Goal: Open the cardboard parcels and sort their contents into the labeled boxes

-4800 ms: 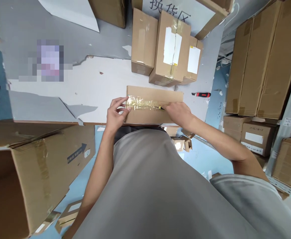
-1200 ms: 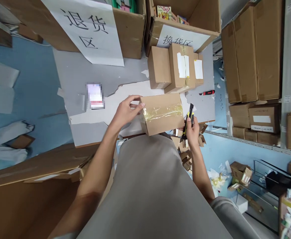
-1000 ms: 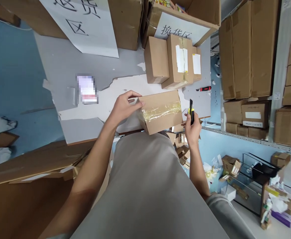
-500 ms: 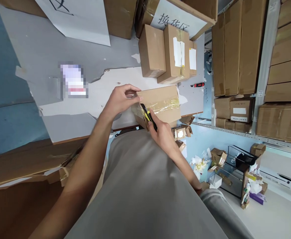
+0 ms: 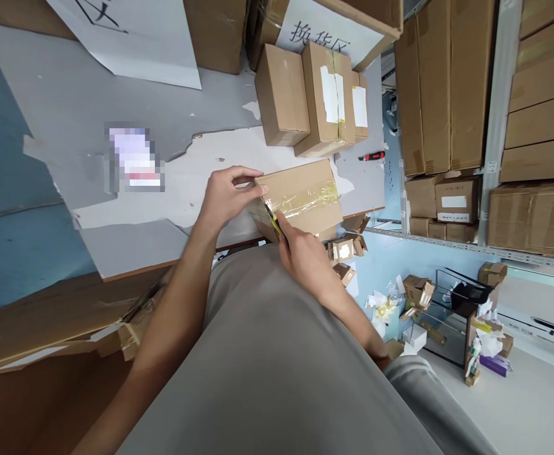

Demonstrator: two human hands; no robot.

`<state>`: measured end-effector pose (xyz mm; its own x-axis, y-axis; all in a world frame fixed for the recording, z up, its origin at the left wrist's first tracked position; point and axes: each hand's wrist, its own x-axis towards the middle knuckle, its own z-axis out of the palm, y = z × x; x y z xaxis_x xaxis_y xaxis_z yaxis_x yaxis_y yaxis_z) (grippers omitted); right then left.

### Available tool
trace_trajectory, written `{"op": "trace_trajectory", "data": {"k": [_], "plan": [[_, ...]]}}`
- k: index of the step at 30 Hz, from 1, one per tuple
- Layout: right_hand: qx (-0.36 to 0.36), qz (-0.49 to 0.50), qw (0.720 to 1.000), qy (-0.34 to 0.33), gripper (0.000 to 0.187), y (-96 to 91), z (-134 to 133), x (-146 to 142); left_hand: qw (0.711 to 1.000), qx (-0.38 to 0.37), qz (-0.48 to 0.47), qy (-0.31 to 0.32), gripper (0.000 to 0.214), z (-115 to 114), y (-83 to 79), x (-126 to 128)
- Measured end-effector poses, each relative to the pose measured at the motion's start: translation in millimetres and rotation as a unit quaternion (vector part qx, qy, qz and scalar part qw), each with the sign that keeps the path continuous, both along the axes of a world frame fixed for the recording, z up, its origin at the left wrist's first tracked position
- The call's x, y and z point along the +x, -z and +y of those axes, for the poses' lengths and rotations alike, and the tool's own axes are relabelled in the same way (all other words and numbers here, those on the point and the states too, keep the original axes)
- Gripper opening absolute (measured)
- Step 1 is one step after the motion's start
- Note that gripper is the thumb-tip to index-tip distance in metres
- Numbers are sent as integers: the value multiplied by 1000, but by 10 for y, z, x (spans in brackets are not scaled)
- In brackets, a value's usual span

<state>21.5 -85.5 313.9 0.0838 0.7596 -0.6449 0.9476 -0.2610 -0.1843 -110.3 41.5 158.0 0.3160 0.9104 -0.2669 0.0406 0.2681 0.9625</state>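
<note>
A taped cardboard box (image 5: 289,182) lies near the front edge of the table, with clear yellowish tape (image 5: 312,199) running along its upper face. My left hand (image 5: 224,194) pinches the box's near-left upper corner between thumb and fingers. In my right hand (image 5: 305,256) is a yellow and black box cutter (image 5: 273,218). Its front end meets the box's left end, by the taped edge just below my left thumb. The fingers cover most of the cutter's handle, and I cannot make out the blade clearly.
Several closed boxes (image 5: 283,95) stand just behind the work. A red and black box cutter (image 5: 372,156) lies at the table's right. A pixelated item (image 5: 134,158) is on the left. Shelves of cartons (image 5: 470,95) rise at right; a large open carton (image 5: 44,404) is at lower left.
The box cutter has turned in my right hand, so less of its black handle shows. My left hand keeps its hold on the box corner. The whole view has shifted slightly.
</note>
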Motion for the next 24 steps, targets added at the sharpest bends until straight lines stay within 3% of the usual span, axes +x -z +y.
{"op": "trace_trajectory", "data": {"k": [4, 15, 20, 24], "plan": [[-41, -37, 998, -15, 72, -52, -20, -43, 1000, 7, 8, -7, 43, -31, 18, -1], [-74, -53, 996, -21, 69, -116, -99, -45, 996, 68, 55, -23, 39, -112, 109, 20], [-95, -53, 992, -57, 72, -76, -100, -61, 994, 83, 63, -40, 42, -156, 108, 23], [-131, -25, 986, -101, 73, -98, -276, 33, 993, 79, 70, -55, 50, -224, 99, 59]]}}
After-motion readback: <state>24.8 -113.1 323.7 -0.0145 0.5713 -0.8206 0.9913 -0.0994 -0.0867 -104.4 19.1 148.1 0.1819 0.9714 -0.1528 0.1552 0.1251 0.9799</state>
